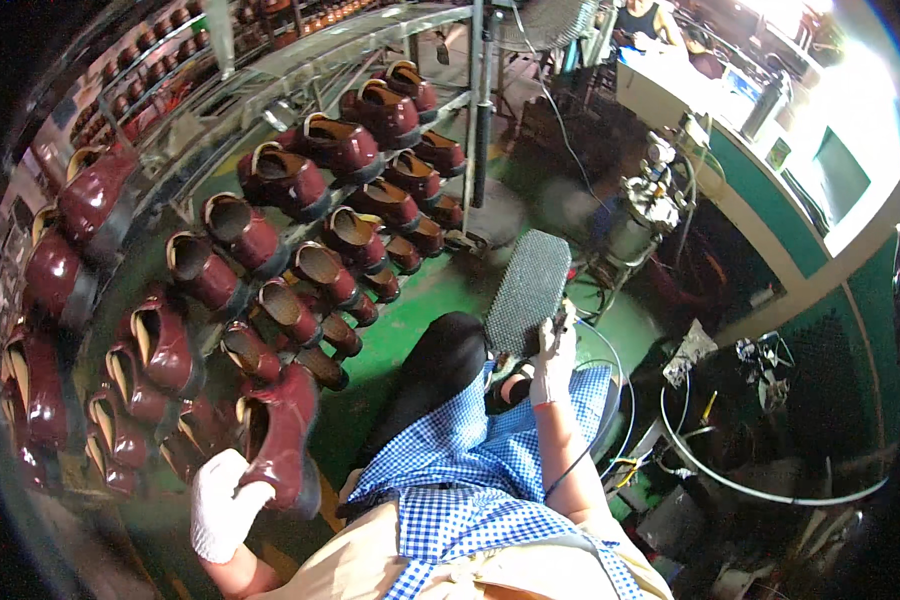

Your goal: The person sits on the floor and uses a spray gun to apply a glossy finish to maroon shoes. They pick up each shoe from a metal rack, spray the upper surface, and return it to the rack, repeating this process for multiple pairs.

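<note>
Around your hands: on the left, rows of burgundy shoes [292, 185] fill a tiered rack [370, 45], the nearest ones crowding close behind your left side. An upright pole [482, 120] with a black sleeve stands at upper centre, at the end of the rack. Green floor [400, 312] shows between the rack and your black-clad leg [405, 385]; this leg and your blue checked apron [480, 520] lie between your two hands. At upper right, a metal machine [645, 205] with hoses stands before a counter [660, 95] with green panels, where another person [642, 20] sits. A pale hose [770, 492] curves across the lower right.

Held shoe: your gloved left grip [228, 500] at lower left is closed on the lower end of a glossy burgundy shoe [288, 430], thumb against its side, other fingers partly hidden. The shoe tilts, rising up and to the right of the grip, its upper end overlapping the rack shoes in view.

Studded pad: your gloved right grip [553, 368], right of centre, meets the lower right edge of a grey studded pad [528, 290]; you cannot tell how far its fingers close around it.
</note>
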`<state>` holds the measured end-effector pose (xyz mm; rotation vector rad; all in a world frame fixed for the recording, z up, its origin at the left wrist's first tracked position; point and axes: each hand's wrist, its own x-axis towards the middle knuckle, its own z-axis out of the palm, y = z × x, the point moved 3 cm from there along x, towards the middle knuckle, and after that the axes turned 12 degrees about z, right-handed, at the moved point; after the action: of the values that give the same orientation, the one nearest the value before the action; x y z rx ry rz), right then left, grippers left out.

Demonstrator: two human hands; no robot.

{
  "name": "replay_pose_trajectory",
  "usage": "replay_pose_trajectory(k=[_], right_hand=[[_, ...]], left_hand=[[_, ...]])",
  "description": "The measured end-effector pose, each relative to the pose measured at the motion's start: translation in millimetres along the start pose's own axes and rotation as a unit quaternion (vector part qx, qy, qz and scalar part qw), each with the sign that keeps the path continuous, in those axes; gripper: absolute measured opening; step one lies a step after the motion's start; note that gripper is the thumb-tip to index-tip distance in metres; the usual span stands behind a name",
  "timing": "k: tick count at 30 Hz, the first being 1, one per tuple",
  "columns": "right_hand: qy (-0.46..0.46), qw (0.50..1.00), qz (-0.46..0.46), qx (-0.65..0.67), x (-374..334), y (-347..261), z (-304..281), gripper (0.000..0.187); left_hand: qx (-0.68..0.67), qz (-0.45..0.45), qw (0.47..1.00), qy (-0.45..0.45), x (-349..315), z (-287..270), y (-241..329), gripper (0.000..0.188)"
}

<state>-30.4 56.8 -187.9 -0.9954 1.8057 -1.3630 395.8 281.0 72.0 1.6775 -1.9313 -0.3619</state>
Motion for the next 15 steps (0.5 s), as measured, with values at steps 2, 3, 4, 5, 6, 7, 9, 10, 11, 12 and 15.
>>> replay_pose_trajectory(k=[2,3,4,5,6,7,9,10,11,12,15], right_hand=[[-0.022,0.996,0.023,0.086,-9.3,-14.7,-4.8,0.063],[-0.040,0.991,0.030,0.124,-4.7,0.8,3.1,0.064],[-0.054,0.986,0.034,0.152,-1.4,12.5,7.8,0.064],[-0.070,0.983,0.031,0.169,-3.1,11.2,10.6,0.064],[-0.085,0.978,0.028,0.187,-6.2,3.0,11.0,0.064],[-0.123,0.963,0.055,0.231,-12.3,-13.7,8.8,0.062],[-0.068,0.976,0.075,0.191,-12.1,-2.5,7.7,0.058],[-0.052,0.978,0.094,0.179,-9.2,6.3,7.9,0.056],[-0.075,0.962,0.096,0.245,-16.0,-9.1,7.9,0.052],[-0.075,0.967,0.153,0.190,-28.7,-43.5,-0.7,0.043],[-0.066,0.984,0.133,0.100,-22.8,-8.8,-12.6,0.033]], left_hand=[[-0.028,0.087,0.995,-0.042,28.4,7.4,18.1,0.033],[-0.054,0.109,0.991,-0.055,47.5,18.9,28.0,0.035],[-0.085,0.136,0.985,-0.065,67.0,32.1,32.9,0.037],[-0.094,0.171,0.978,-0.080,91.1,52.4,42.1,0.040],[-0.048,0.258,0.961,-0.092,117.8,76.3,52.3,0.036],[-0.039,0.306,0.946,-0.098,143.9,100.8,63.4,0.031],[-0.041,0.386,0.918,-0.081,186.8,150.2,84.4,0.027],[-0.080,0.384,0.915,-0.089,205.2,173.3,91.4,0.023],[-0.084,0.420,0.900,-0.077,218.3,192.9,92.0,0.022],[-0.088,0.451,0.886,-0.063,225.2,206.9,88.7,0.021],[-0.110,0.487,0.861,-0.102,234.5,236.2,91.8,0.021]])
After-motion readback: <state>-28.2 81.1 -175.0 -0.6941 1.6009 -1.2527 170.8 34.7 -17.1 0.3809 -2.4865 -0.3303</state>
